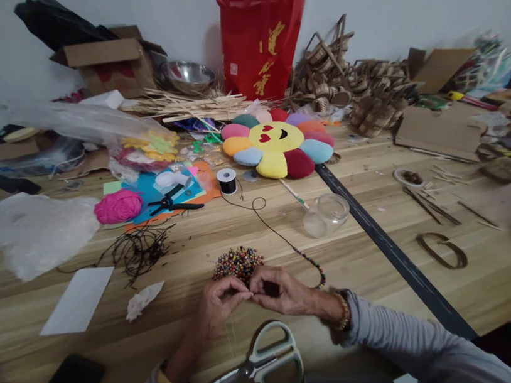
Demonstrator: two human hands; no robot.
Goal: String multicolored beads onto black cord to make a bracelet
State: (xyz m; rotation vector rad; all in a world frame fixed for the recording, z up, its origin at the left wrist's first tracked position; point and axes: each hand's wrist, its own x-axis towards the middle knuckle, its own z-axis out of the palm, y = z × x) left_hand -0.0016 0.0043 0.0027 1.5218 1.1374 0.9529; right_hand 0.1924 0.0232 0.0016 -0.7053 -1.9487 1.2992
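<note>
The grips of the left hand [218,302] and right hand [284,289] pinch closed, contents too small to tell, so near the heaped small multicoloured round beads [238,261] on the wood-grain tabletop [374,327] that a bumping knuckle could scatter them.

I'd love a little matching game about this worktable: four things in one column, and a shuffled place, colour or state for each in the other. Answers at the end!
Column one
1. Yarn bundle
2. Scissors
3. Bead pile
4. Spool

Column two
A. Heaped just beyond the left hand and right hand
B. Wound with black
C. Bright pink
D. Pale-handled

Pairs: 1-C, 2-D, 3-A, 4-B
</note>
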